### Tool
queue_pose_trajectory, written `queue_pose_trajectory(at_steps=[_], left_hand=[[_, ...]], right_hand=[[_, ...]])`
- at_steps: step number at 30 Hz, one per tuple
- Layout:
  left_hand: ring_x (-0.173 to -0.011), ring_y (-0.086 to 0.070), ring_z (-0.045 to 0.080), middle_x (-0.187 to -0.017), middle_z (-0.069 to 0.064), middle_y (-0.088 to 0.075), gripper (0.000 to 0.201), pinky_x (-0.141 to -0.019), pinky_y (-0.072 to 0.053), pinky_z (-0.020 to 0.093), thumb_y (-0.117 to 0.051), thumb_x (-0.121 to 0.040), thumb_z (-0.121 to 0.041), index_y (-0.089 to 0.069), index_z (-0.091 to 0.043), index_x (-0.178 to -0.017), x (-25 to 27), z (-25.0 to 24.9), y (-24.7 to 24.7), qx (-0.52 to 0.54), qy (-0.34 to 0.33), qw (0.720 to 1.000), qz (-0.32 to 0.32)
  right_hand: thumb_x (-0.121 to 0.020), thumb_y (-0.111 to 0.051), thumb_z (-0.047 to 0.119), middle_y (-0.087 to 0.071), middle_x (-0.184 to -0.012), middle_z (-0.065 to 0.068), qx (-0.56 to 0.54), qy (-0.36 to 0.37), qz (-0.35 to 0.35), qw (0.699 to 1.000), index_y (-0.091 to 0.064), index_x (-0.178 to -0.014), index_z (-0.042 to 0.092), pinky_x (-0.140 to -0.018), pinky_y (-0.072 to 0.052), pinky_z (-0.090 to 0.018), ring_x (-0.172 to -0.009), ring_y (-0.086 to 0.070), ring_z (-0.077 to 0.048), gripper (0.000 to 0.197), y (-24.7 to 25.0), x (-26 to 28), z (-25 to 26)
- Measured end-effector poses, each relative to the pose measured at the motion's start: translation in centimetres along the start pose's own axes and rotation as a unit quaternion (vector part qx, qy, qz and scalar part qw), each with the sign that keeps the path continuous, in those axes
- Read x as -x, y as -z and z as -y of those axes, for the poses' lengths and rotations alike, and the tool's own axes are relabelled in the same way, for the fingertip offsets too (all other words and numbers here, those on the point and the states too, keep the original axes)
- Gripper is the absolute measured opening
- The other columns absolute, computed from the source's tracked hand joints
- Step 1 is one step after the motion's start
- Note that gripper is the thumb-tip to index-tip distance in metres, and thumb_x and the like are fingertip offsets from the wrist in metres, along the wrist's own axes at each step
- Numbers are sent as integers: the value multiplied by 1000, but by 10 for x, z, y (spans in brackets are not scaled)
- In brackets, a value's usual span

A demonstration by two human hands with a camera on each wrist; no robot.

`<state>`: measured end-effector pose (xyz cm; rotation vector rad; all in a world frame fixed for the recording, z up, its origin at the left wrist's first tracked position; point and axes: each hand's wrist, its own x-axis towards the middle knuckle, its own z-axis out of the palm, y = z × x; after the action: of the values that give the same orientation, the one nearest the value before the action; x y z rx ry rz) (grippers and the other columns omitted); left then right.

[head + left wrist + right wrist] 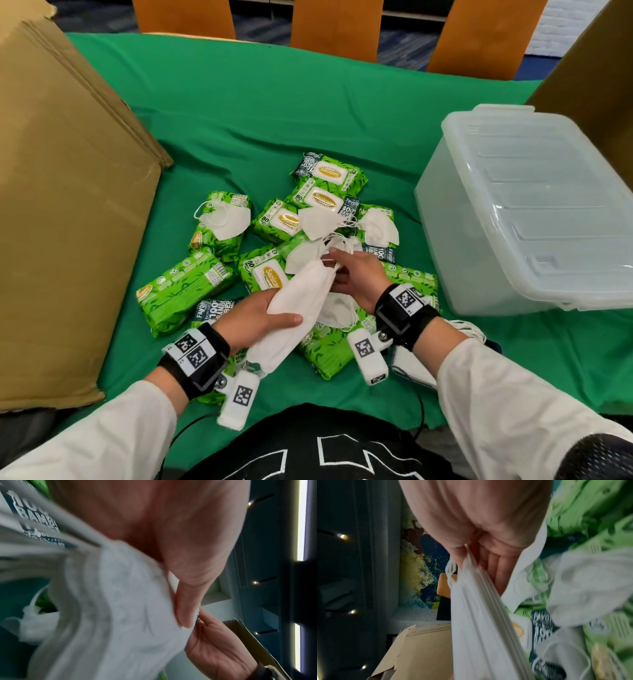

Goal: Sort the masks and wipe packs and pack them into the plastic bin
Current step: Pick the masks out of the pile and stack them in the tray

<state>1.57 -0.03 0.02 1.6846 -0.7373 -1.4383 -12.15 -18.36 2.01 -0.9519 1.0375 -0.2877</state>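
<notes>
While my left hand [263, 317] fingers clamp the mask stack [298, 308] and my right hand [356, 274] pinches its top end, I'm gathering masks; next, probably the plastic bin [455, 192].

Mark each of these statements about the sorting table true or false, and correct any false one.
1. The left hand grips a stack of white masks. True.
2. The plastic bin already holds wipe packs. False: nothing shows inside it.
3. Loose masks lie on the green wipe packs. True.
4. The bin stands to the person's left. False: it stands on the right; a cardboard box is on the left.
5. The right hand is at the far end of the mask stack. True.
</notes>
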Motion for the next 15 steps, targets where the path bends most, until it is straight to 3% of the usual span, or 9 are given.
queue_pose_trajectory(at_steps=[3, 6, 8, 9, 11, 13, 15], left_hand=[[-108, -71, 12, -117, -11, -75, 48, -102, -54, 45, -85, -80, -36, -68, -26, -125, 4, 9, 4, -29, 13, 999, -6], [-108, -71, 12, -117, -11, -75, 46, -102, -53, 45, -85, -81, -35, -68, -27, -123, 9, 11, 3, -30, 23, 999, 14], [-108, -71, 11, -117, -13, -75, 43, -102, -54, 42, -82, -83, -30, -66, -30, -123, 13, 10, 1, -28, 19, 999, 27], [-109, -71, 10, -118, -14, -74, 44, -102, -53, 41, -81, -84, -29, -65, -31, -124, 14, 8, 1, -33, 15, 999, 32], [-111, -69, 8, -120, -14, -73, 46, -103, -53, 39, -81, -85, -28, -64, -30, -128, 14, 9, 4, -50, 6, 998, 40], [-111, -69, 7, -121, -15, -73, 47, -103, -52, 37, -80, -86, -32, -64, -28, -130, 14, 10, 10, -85, -2, 996, 42], [-112, -67, 3, -123, -18, -71, 50, -103, -51, 34, -80, -86, -38, -63, -30, -132, 15, 10, 17, -134, -10, 989, 55]], right_hand=[[-97, -58, 9, -71, -103, -33, 39, -12, 25, 999, -65, -101, -6, -87, -61, -50, -83, -71, -37, 17, 13, -1, 12], [-92, -52, 7, -62, -77, -18, -5, -41, 64, 997, -59, -82, 5, -97, -55, -52, -80, -71, -32, 13, 19, -2, 23], [-93, -51, 11, -50, -64, -8, -10, -82, 102, 991, -53, -74, 11, -78, -59, -43, -63, -62, -26, 19, 20, 1, 32], [-94, -52, 13, -44, -61, -5, 15, -93, 131, 987, -52, -74, 13, -66, -54, -35, -56, -53, -23, 20, 21, 1, 37], [-93, -59, 7, -44, -61, -1, 125, -80, 183, 972, -57, -80, 15, -57, -34, -29, -52, -41, -16, 16, 24, 0, 44], [-89, -67, -2, -56, -60, 0, 291, -50, 202, 934, -65, -98, 11, -52, -32, -27, -51, -42, -14, 16, 29, -3, 52], [-85, -74, 2, -57, -58, -3, 433, -48, 215, 874, -71, -100, 5, -49, -33, -25, -50, -45, -16, 16, 30, -2, 61]])
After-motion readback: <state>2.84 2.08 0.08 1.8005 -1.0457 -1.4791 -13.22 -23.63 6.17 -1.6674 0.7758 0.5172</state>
